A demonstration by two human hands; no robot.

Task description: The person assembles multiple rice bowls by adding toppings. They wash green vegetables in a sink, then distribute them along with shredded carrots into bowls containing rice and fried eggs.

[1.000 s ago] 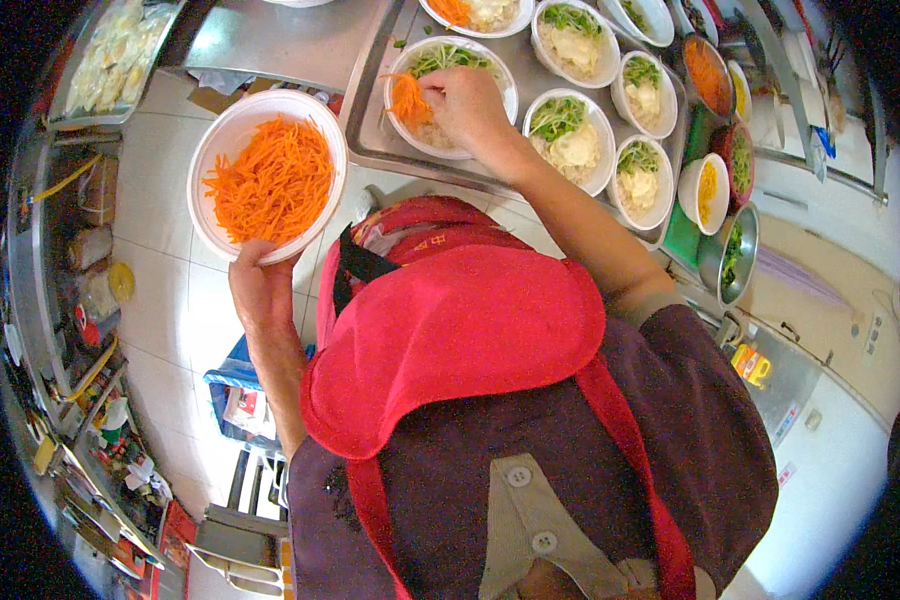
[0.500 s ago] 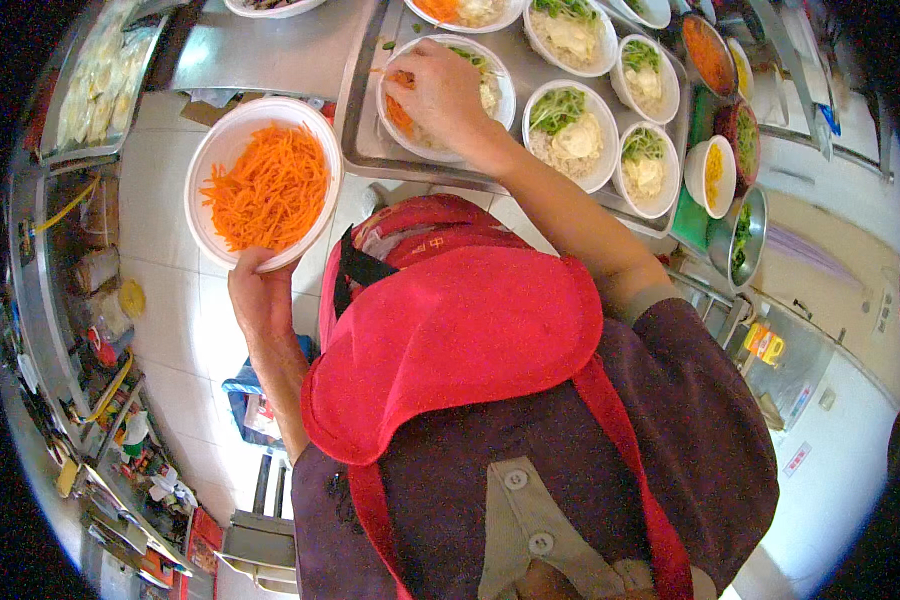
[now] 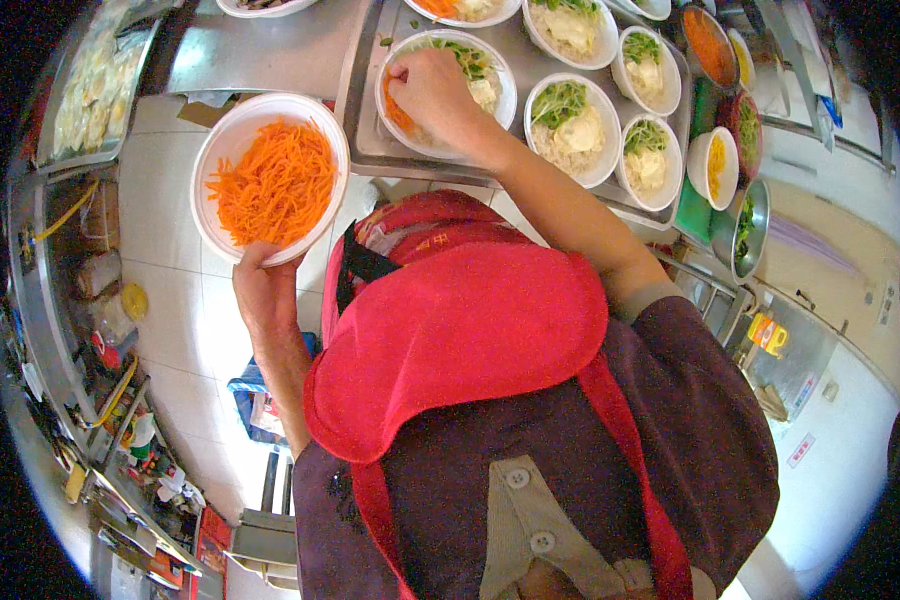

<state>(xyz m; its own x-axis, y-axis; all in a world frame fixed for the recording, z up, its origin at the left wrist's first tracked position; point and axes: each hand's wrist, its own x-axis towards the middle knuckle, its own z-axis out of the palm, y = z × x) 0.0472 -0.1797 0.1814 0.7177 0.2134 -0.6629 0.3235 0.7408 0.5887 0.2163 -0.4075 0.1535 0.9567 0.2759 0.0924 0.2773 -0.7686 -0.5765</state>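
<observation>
My left hand (image 3: 268, 295) grips the near rim of a white bowl (image 3: 210, 215), held up left of the tray and filled with shredded carrot (image 3: 273, 185). Over on the tray, my right hand (image 3: 435, 90) reaches into another white bowl (image 3: 508, 105), its fingers pinched together at the left side. Strands of carrot (image 3: 398, 112) show right at those fingertips; how much the fingers hold is hidden. Green sprouts (image 3: 475, 60) and a pale creamy scoop (image 3: 485, 93) lie in the same bowl, partly behind my hand.
Several similar bowls (image 3: 570, 130) with sprouts, a creamy scoop and pale filling stand on the metal tray (image 3: 370, 150). Beyond it at right are a bowl with yellow bits (image 3: 715, 168), a metal bowl of greens (image 3: 745, 230) and a carrot container (image 3: 708, 48). A metal shelf unit runs along the left.
My right hand has shifted slightly within the bowl, and the loose strands beside its fingertips no longer stick out. The carrot bowl in my left hand has moved a little up and right.
</observation>
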